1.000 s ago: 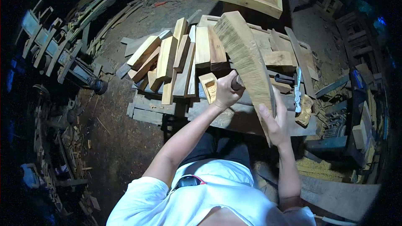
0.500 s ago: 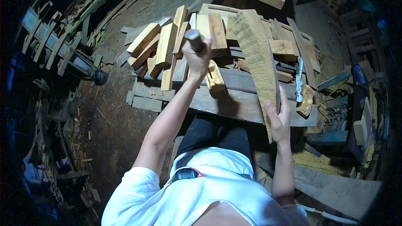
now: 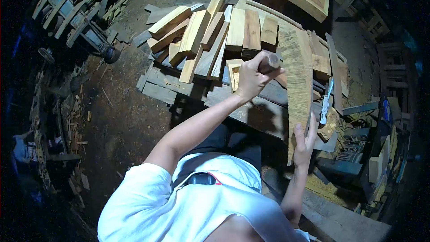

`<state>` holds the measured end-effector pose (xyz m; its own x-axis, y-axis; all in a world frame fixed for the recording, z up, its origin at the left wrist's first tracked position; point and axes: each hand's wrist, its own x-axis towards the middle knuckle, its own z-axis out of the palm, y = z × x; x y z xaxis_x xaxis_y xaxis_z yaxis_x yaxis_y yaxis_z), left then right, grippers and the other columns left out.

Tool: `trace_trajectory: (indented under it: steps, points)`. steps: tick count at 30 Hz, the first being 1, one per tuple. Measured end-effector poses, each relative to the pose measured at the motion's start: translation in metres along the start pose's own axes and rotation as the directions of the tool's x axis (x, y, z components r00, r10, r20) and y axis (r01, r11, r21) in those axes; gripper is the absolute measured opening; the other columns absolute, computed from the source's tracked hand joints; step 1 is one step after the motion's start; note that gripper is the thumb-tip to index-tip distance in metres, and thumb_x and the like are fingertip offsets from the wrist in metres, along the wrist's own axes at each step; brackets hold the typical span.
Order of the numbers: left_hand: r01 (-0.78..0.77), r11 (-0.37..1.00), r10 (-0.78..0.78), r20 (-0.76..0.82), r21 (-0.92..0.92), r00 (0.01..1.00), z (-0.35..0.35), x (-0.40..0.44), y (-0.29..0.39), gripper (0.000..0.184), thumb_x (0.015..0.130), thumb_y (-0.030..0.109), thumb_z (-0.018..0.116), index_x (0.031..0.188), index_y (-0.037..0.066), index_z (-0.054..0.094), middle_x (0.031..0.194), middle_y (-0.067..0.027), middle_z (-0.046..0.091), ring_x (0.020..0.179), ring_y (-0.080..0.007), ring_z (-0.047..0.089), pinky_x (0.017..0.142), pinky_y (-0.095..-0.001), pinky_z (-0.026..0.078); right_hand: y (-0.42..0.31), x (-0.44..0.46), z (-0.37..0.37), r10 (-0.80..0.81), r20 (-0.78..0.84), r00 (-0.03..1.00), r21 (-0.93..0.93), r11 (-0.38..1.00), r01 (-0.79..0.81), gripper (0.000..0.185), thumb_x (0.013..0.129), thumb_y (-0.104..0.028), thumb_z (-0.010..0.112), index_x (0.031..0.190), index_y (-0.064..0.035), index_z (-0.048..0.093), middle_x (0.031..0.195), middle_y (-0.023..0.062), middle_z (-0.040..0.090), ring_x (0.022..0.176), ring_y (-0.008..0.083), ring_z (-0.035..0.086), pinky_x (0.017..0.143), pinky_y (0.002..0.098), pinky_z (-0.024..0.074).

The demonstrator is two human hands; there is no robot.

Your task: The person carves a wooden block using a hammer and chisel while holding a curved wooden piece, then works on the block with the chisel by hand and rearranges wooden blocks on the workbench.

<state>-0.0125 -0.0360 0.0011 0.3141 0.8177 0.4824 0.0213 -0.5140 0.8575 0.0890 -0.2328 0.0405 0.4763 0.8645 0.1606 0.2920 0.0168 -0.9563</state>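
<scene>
The left hand closes in a fist around a round-ended tool, its blunt end turned up toward the wearer, in a dim workshop littered with timber. The wrapped grip seems chosen for firm control. Just to the right of that fist rises a long tapered board, its rough, ridged face angled to the light; whether the knuckles or the tool touch it cannot be told.

Lower and nearer the body, the right hand pinches the board's narrow end, thumb laid on the ridged face and fingers along the far edge. That hold appears to steady the piece and leave the broad face free. Whether the board also leans on the workbench is hidden from view.

Beside the left wrist sits a hollowed block; beyond it, squared timbers lie side by side and overlapping, perhaps gathered there to be within reach. Past the right fingertips, a blue-and-white tool lies near a pale carved chunk, both apparently set aside from the grip.
</scene>
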Motion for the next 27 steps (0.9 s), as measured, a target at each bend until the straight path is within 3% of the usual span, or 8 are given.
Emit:
trace_trajectory:
  steps: [2, 5, 6, 8, 10, 12, 20, 27]
  points:
    - [-0.026, 0.937, -0.003, -0.082, -0.349, 0.997, 0.011, 0.002, -0.023, 0.030, 0.083, 0.024, 0.072, 0.097, 0.005, 0.054, 0.086, -0.0026, 0.059, 0.078, -0.0102, 0.057, 0.066, -0.0246, 0.046, 0.000, 0.001, -0.001, 0.002, -0.001, 1.000, 0.006, 1.000, -0.002, 0.058, 0.090, -0.028, 0.056, 0.133, 0.0065, 0.039, 0.121, 0.0149, 0.053, 0.111, 0.0208, 0.050, 0.098, 0.0324, 0.0347]
    - [-0.032, 0.992, 0.007, -0.203, -0.118, 0.979, -0.011, 0.021, -0.019, 0.042, 0.086, 0.040, 0.066, 0.100, 0.003, 0.052, 0.083, -0.0079, 0.056, 0.071, -0.0148, 0.054, 0.065, -0.0282, 0.046, 0.000, 0.001, -0.001, -0.002, -0.002, 1.000, -0.010, 1.000, 0.002, 0.059, 0.090, -0.028, 0.057, 0.134, 0.0073, 0.038, 0.120, 0.0150, 0.053, 0.110, 0.0213, 0.050, 0.098, 0.0328, 0.0349]
    - [0.001, 0.971, -0.059, -0.238, -0.237, 0.969, -0.018, 0.025, 0.004, 0.043, 0.086, 0.041, 0.065, 0.095, 0.002, 0.051, 0.077, -0.0071, 0.055, 0.068, -0.0126, 0.052, 0.061, -0.0273, 0.044, 0.001, 0.002, -0.001, 0.008, -0.009, 1.000, -0.021, 1.000, -0.008, 0.060, 0.090, -0.028, 0.057, 0.134, 0.0076, 0.037, 0.120, 0.0154, 0.053, 0.111, 0.0215, 0.050, 0.099, 0.0330, 0.0347]
    - [0.082, 0.955, -0.151, -0.228, -0.285, 0.962, -0.018, 0.030, 0.000, 0.042, 0.083, 0.039, 0.070, 0.091, 0.002, 0.053, 0.070, -0.0053, 0.055, 0.063, -0.0112, 0.052, 0.059, -0.0267, 0.045, 0.004, 0.002, 0.000, 0.015, -0.013, 1.000, -0.033, 0.999, -0.016, 0.061, 0.089, -0.028, 0.057, 0.134, 0.0080, 0.037, 0.120, 0.0159, 0.053, 0.111, 0.0217, 0.050, 0.099, 0.0331, 0.0346]
    - [-0.088, 0.977, 0.043, -0.226, -0.193, 0.973, -0.016, 0.028, 0.009, 0.040, 0.079, 0.036, 0.075, 0.083, 0.002, 0.055, 0.066, -0.0048, 0.057, 0.061, -0.0108, 0.054, 0.056, -0.0268, 0.045, 0.007, 0.001, 0.000, 0.007, -0.031, 0.999, -0.070, 0.998, -0.009, 0.062, 0.089, -0.029, 0.057, 0.134, 0.0088, 0.037, 0.121, 0.0168, 0.053, 0.111, 0.0221, 0.050, 0.099, 0.0333, 0.0342]
    - [-0.049, 0.944, 0.003, -0.141, -0.328, 0.990, -0.001, 0.023, 0.006, 0.034, 0.076, 0.029, 0.078, 0.076, 0.002, 0.058, 0.068, -0.0087, 0.061, 0.060, -0.0133, 0.058, 0.056, -0.0274, 0.046, 0.004, 0.001, 0.000, 0.018, -0.003, 1.000, -0.068, 0.997, -0.018, 0.060, 0.090, -0.029, 0.055, 0.135, 0.0066, 0.037, 0.124, 0.0157, 0.050, 0.115, 0.0217, 0.047, 0.101, 0.0324, 0.0315]
    - [-0.282, 0.957, 0.273, -0.119, -0.070, 0.955, 0.011, 0.001, 0.008, 0.029, 0.076, 0.016, 0.076, 0.069, 0.001, 0.053, 0.065, -0.0095, 0.053, 0.056, -0.0188, 0.051, 0.052, -0.0295, 0.040, 0.002, 0.002, -0.009, 0.081, -0.031, 0.996, -0.016, 0.997, -0.081, 0.061, 0.089, -0.027, 0.057, 0.134, 0.0086, 0.037, 0.123, 0.0165, 0.052, 0.113, 0.0215, 0.048, 0.100, 0.0323, 0.0328]
    - [-0.217, 0.972, 0.208, -0.097, -0.089, 0.973, 0.012, 0.003, -0.003, 0.024, 0.073, 0.010, 0.074, 0.071, 0.001, 0.051, 0.066, -0.0114, 0.050, 0.058, -0.0242, 0.053, 0.054, -0.0318, 0.041, -0.027, 0.000, -0.017, 0.043, -0.218, 0.975, 0.046, 0.998, -0.034, 0.068, 0.086, -0.024, 0.056, 0.139, 0.0081, 0.028, 0.134, 0.0218, 0.041, 0.122, 0.0277, 0.043, 0.105, 0.0361, 0.0298]
